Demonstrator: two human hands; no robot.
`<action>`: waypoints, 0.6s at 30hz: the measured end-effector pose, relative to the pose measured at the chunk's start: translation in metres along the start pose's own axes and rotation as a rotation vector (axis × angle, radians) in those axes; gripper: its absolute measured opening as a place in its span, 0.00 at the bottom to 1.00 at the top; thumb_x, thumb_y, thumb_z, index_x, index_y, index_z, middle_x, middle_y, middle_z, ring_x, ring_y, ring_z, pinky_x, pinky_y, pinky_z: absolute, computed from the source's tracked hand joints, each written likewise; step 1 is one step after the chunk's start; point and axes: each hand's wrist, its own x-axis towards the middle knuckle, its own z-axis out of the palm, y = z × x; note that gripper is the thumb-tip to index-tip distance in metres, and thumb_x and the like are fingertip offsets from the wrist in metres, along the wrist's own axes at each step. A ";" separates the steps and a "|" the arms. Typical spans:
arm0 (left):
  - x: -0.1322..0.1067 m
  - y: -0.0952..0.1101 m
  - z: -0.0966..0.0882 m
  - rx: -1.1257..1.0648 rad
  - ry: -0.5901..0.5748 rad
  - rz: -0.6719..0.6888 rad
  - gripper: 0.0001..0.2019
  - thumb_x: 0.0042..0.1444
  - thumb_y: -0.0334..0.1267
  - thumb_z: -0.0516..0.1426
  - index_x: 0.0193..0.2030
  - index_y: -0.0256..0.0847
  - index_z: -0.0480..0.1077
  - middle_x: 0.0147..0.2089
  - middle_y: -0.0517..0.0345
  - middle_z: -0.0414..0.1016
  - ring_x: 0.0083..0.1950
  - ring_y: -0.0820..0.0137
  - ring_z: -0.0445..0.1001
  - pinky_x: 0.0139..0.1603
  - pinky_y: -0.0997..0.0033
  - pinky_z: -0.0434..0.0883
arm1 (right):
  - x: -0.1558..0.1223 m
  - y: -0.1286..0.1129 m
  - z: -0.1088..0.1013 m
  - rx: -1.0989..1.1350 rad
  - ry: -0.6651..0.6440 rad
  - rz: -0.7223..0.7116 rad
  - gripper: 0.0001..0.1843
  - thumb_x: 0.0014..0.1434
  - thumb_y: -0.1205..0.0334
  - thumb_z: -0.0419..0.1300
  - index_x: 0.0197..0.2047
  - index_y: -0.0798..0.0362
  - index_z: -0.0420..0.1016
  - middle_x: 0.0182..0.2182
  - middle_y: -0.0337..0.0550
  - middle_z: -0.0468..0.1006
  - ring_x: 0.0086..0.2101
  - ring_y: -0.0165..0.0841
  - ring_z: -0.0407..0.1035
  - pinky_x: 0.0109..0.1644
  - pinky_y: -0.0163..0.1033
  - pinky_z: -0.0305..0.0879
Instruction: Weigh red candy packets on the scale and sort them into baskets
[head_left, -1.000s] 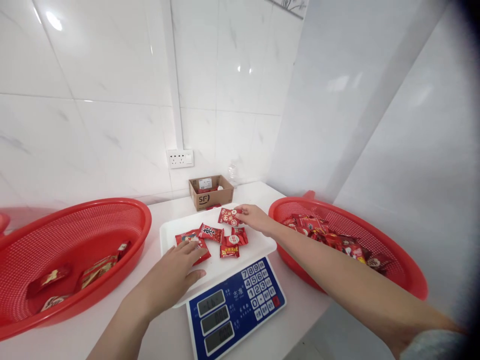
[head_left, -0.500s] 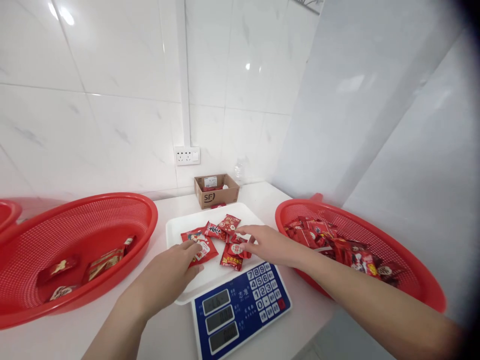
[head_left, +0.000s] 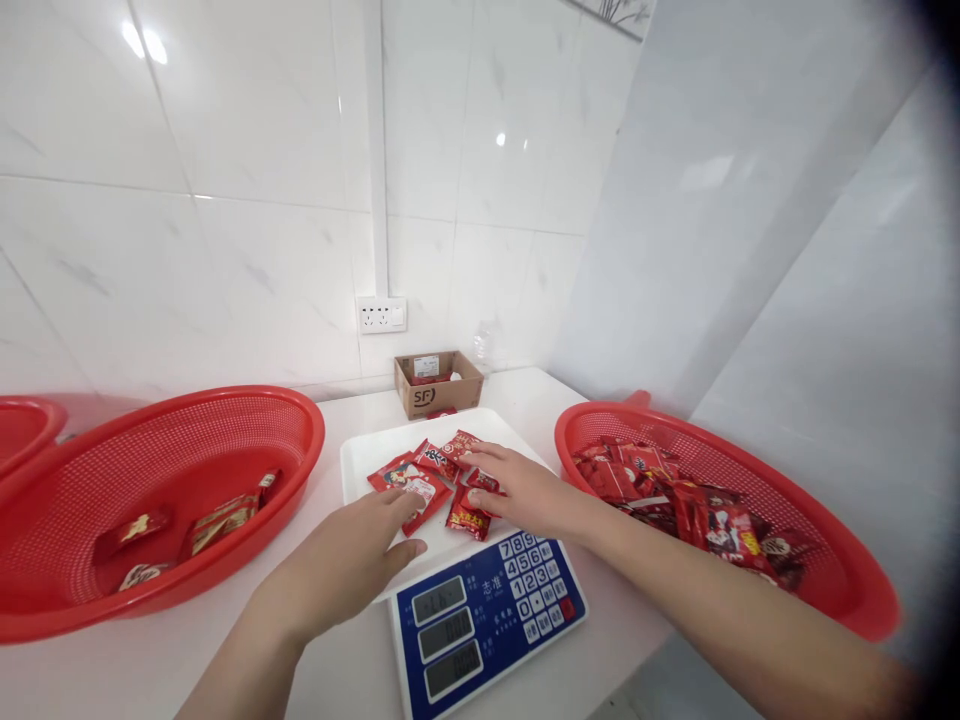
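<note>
Several small red snack packets (head_left: 469, 512) lie on the white pan (head_left: 367, 455) of a digital scale with a blue keypad panel (head_left: 487, 625). My left hand (head_left: 352, 560) reaches in from the left, thumb apart, its fingertips over the lower edge of a larger red packet (head_left: 405, 480) with a printed figure. From the right, my right hand (head_left: 525, 490) spreads its fingers above the smaller packets and partly hides them. Whether either hand presses on the packets is hard to see; neither grasps one.
At the right stands a red basket (head_left: 847, 570) with many red packets. Another red basket (head_left: 300, 410) on the left holds a few packets. Behind the scale are a cardboard box (head_left: 442, 395) and a clear plastic bottle (head_left: 482, 345), near the tiled wall.
The whole view has shifted slightly. My right hand has moved a little to the left over the small packets, fingers more spread. My left thumb has lifted away from its fingers.
</note>
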 end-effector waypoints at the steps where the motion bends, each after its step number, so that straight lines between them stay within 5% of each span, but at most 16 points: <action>1: 0.000 -0.001 0.000 0.009 0.021 -0.009 0.17 0.61 0.45 0.46 0.54 0.48 0.64 0.53 0.52 0.71 0.52 0.59 0.71 0.46 0.62 0.67 | -0.004 -0.001 -0.003 -0.008 -0.012 0.019 0.30 0.55 0.56 0.59 0.61 0.48 0.63 0.62 0.48 0.58 0.61 0.44 0.53 0.62 0.50 0.53; 7: 0.004 -0.002 0.002 0.066 0.033 -0.044 0.16 0.60 0.41 0.48 0.52 0.43 0.66 0.53 0.49 0.71 0.52 0.56 0.70 0.47 0.57 0.68 | -0.012 -0.011 0.008 -0.015 -0.055 0.015 0.22 0.52 0.64 0.61 0.51 0.50 0.71 0.50 0.48 0.69 0.48 0.40 0.67 0.53 0.43 0.61; 12: 0.005 -0.002 0.002 0.063 0.055 -0.023 0.17 0.61 0.42 0.48 0.55 0.43 0.65 0.55 0.49 0.70 0.56 0.56 0.67 0.51 0.56 0.67 | -0.005 -0.018 0.017 -0.023 0.003 -0.006 0.20 0.55 0.56 0.59 0.51 0.50 0.71 0.48 0.48 0.71 0.47 0.41 0.68 0.50 0.45 0.63; 18: 0.012 0.005 0.014 0.009 -0.003 0.117 0.25 0.58 0.48 0.53 0.62 0.55 0.57 0.70 0.56 0.49 0.70 0.54 0.42 0.64 0.49 0.52 | 0.028 0.008 0.005 -0.074 0.123 -0.063 0.21 0.61 0.57 0.52 0.56 0.53 0.68 0.58 0.53 0.64 0.59 0.42 0.55 0.62 0.50 0.50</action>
